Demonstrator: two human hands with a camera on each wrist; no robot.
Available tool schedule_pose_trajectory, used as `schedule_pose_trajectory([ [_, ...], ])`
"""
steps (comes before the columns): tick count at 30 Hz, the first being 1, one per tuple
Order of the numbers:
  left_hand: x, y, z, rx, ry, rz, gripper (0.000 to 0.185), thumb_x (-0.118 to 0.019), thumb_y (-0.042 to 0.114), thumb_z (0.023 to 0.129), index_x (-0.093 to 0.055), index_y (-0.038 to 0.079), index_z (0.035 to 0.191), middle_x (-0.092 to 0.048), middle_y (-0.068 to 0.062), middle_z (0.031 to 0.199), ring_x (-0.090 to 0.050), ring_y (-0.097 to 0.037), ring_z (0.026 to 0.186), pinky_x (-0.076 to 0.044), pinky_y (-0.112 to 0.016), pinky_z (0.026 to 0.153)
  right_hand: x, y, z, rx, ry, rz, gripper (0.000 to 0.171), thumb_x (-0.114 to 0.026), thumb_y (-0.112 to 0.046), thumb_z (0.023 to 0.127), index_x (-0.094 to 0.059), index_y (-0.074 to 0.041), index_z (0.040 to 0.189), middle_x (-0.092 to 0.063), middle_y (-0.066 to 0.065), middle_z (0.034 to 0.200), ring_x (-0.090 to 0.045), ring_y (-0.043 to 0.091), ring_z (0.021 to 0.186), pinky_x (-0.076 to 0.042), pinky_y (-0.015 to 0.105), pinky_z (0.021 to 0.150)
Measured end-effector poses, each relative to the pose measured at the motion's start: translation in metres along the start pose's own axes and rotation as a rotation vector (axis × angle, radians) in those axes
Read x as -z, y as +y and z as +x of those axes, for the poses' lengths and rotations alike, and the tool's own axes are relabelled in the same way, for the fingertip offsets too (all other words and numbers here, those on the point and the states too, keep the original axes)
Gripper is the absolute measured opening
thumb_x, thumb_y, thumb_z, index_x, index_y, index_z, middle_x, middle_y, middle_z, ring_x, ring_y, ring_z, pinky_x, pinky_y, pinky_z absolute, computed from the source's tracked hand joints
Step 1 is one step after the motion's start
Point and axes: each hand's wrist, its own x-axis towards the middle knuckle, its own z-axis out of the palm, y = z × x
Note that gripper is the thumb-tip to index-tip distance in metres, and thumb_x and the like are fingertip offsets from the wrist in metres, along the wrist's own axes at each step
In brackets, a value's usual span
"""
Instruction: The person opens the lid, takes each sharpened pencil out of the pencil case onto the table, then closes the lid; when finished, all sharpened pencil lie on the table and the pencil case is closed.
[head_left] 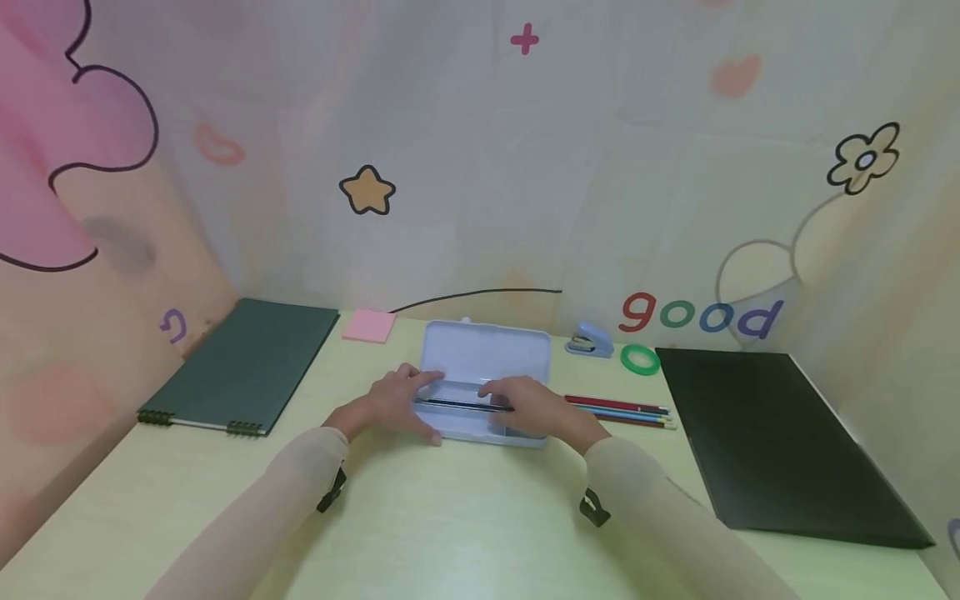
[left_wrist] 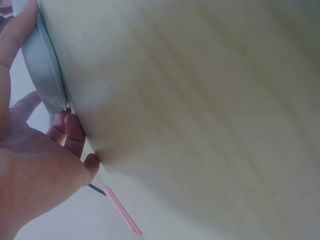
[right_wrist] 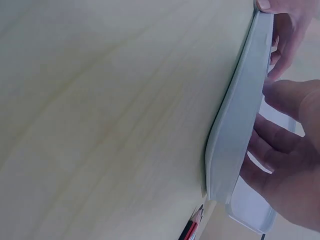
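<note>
At the left end of the pencil case (head_left: 487,346): the left hand (head_left: 393,404) is gripping the case, thumb in front, probably to steady it.
Over the right half: the right hand (head_left: 528,404) is reaching inside to a dark pencil (head_left: 457,405) lying lengthwise; whether it is pinching this, I cannot tell.
Case: lying on the table (head_left: 457,533) between the hands, its lid leaning back, which is leaving the inside reachable.
Just right: coloured pencils (head_left: 622,410) are lying side by side, seemingly for easy reach.
Outermost: a spiral notebook (head_left: 247,358) is lying left, a black folder (head_left: 780,442) right.
</note>
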Motion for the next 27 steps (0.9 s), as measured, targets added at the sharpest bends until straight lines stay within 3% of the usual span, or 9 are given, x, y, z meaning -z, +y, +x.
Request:
schedule_pose_trajectory([
  [5, -0.002, 0.0, 0.0, -0.007, -0.004, -0.011, 0.1, -0.087, 0.053, 0.069, -0.039, 0.026, 0.154, -0.043, -0.014, 0.138, -0.044, -0.032, 0.12, -0.045, -0.05, 0.1, -0.004, -0.002, 0.004, -0.007, 0.0, -0.014, 0.036, -0.065, -0.01, 0.096, -0.062, -0.01, 0.132, -0.068, 0.004, 0.102, -0.057, 0.018, 0.091, -0.05, 0.039, 0.093],
  [11, -0.002, -0.001, 0.001, 0.017, -0.007, -0.02, 0.1, -0.088, 0.052, 0.069, -0.04, 0.028, 0.153, -0.043, -0.013, 0.138, -0.044, -0.032, 0.122, -0.045, -0.053, 0.102, -0.006, -0.006, 0.009, -0.032, -0.035, -0.004, 0.039, -0.062, -0.012, 0.098, -0.059, -0.013, 0.137, -0.067, 0.005, 0.116, -0.058, 0.02, 0.101, -0.049, 0.041, 0.1],
  [20, -0.003, -0.003, 0.003, 0.017, -0.001, -0.004, 0.1, -0.087, 0.053, 0.068, -0.04, 0.028, 0.152, -0.044, -0.013, 0.137, -0.046, -0.032, 0.12, -0.045, -0.052, 0.101, -0.002, -0.006, 0.014, 0.002, -0.053, -0.02, 0.026, -0.064, -0.007, 0.096, -0.069, -0.013, 0.121, -0.069, 0.001, 0.102, -0.056, 0.017, 0.092, -0.049, 0.036, 0.091],
  [27, -0.001, -0.002, 0.003, 0.007, 0.007, -0.002, 0.1, -0.087, 0.053, 0.069, -0.04, 0.027, 0.152, -0.044, -0.013, 0.135, -0.045, -0.031, 0.117, -0.045, -0.051, 0.099, 0.011, -0.011, 0.02, 0.026, -0.111, -0.055, 0.024, -0.067, -0.005, 0.094, -0.072, -0.012, 0.116, -0.071, 0.001, 0.099, -0.059, 0.016, 0.09, -0.051, 0.037, 0.095],
])
